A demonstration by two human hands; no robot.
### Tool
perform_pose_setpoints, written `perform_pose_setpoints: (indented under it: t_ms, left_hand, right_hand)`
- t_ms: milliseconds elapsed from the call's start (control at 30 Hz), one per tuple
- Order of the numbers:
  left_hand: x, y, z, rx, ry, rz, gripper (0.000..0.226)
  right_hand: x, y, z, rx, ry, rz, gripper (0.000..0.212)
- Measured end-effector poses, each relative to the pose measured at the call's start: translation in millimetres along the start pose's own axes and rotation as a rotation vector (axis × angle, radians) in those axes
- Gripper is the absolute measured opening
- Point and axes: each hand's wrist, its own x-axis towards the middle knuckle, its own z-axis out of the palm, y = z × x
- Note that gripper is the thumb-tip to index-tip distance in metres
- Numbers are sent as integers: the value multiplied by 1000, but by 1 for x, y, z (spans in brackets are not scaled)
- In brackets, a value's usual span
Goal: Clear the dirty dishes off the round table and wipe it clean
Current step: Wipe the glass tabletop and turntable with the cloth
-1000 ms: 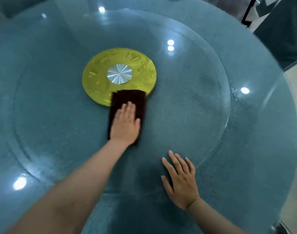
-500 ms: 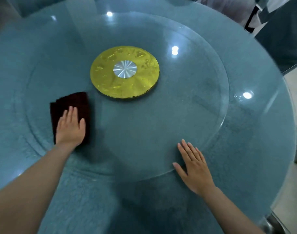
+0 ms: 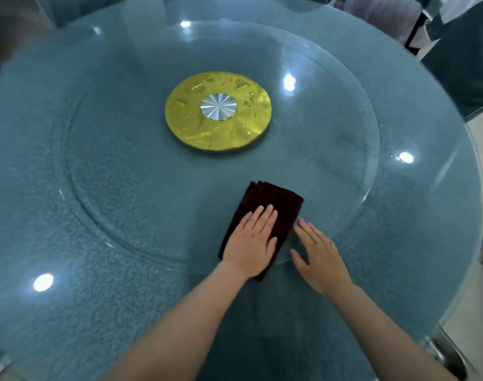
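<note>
Both forearms are bare with no sleeve in view, and the left hand [image 3: 252, 240] and the right hand [image 3: 321, 255] wear no glove, ring or watch.

Left hand [image 3: 252, 239] flat on cloth [image 3: 273, 202]; right hand [image 3: 321, 255] beside.

1. The left hand [image 3: 252, 242] covers the near half of the dark cloth [image 3: 270, 204].
2. The round table [image 3: 97, 243] is cut off by the frame left of the cloth and nearer than it.
3. Dark furniture [image 3: 463, 59] beyond the table's far right rim is blurred and cropped.
</note>
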Motion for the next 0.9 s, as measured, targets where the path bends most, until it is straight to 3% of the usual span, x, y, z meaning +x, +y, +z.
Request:
perform_pose_setpoints:
  t_ms: [100, 200, 333, 433, 533, 600, 733, 900]
  left_hand:
    - [-31, -70, -6, 0, 0, -190, 61]
    - [-78, -144, -20, 15, 15, -428, 62]
    - [-127, -194, -40, 6, -6, -586, 69]
    - [-122, -208, -42, 28, -16, -622, 69]
    - [-111, -215, -40, 18, -27, -718, 62]
    - [-106, -212, -39, 7, -28, -765, 63]
    - [-101, -176, -31, 16, 24, -650, 70]
    - [-77, -49, 1, 21, 42, -199, 67]
  right_hand:
    - [6, 8, -10, -34, 153, -59, 42]
    - [5, 6, -18, -111, 277, -9, 39]
    - [-3, 4, -18, -103, 235, 166, 41]
    - [-2, 10, -12, 5, 193, 288, 17]
    - [-1, 15, -14, 29, 210, 201, 55]
    - [-1, 18, -9, -98, 207, 115, 58]
    - [-9, 11, 14, -101, 97, 129, 62]
    - [-16, -11, 28, -161, 75, 150, 65]
